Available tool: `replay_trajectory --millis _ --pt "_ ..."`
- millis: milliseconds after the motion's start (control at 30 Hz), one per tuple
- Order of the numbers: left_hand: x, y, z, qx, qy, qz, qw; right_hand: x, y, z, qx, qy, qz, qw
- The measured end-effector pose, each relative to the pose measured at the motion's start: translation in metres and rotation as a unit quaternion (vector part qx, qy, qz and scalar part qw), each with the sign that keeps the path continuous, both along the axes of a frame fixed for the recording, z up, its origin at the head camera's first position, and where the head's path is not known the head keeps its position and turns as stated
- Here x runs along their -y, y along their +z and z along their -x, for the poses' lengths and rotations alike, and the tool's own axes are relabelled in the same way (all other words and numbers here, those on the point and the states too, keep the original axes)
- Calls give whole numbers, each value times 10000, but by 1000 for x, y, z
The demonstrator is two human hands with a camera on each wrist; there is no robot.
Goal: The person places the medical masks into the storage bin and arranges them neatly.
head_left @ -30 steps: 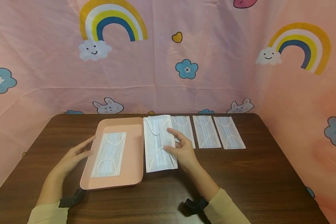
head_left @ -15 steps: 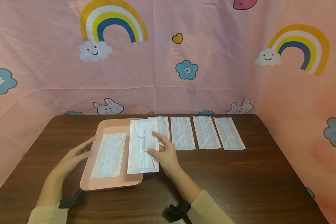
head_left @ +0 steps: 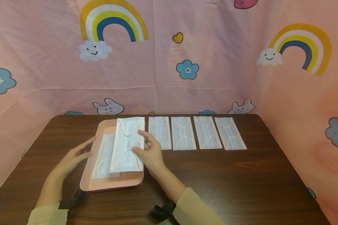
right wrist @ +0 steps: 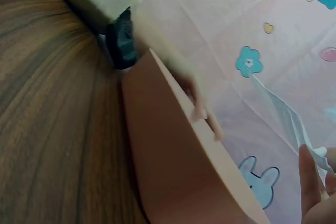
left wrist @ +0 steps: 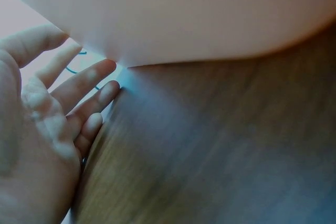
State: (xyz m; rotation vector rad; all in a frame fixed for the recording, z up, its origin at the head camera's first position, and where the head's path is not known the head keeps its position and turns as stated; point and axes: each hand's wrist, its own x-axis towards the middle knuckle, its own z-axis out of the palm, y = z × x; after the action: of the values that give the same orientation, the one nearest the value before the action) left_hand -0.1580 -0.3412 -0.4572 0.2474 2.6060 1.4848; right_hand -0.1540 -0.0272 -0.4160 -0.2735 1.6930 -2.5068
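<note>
One face mask is in the air above the pink tray, pinched at its right long edge by the right hand. The thumb lies under or at the near side and the fingers lie across the top; the exact contact under the sheet is hidden. In the right wrist view the held mask shows edge-on as a thin sheet running up and away from the fingertips, clear of the tray wall.

Key relation: the mask lies to the left of the grip, with its long axis running away from the person, roughly parallel to the tray's long sides. A second mask already lies flat in the tray, same orientation, and the held one overlaps its right portion from above. The held sheet's right edge sits about over the tray's right rim, so it is offset to the right of the mask below.

Left hand rests at the tray's left rim, fingers straight and loosely spread, holding nothing; the left wrist view shows the fingers against or just beside the tray edge, and I cannot tell which. It is the nearer hand to the tray, but the right hand alone carries the mask.

Four more masks lie side by side on the dark wood table, to the right of the tray, all with long axes pointing away.
</note>
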Motion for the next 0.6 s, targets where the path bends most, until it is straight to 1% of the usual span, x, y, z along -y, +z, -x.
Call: replay_trajectory --millis 67,200,367,600 --pt "0 -1 1 -71 -9 -53 10000 6 -1 0 31 1 -95 10000" --pt "-1 -2 2 -166 -41 22 9999 17 -5 1 153 41 -241 9996" --pt "0 0 2 -99 -31 96 9999 30 -7 5 145 53 -496 9987" --pt "2 1 1 96 -63 -220 9997 47 -7 8 213 -37 -770 9968"
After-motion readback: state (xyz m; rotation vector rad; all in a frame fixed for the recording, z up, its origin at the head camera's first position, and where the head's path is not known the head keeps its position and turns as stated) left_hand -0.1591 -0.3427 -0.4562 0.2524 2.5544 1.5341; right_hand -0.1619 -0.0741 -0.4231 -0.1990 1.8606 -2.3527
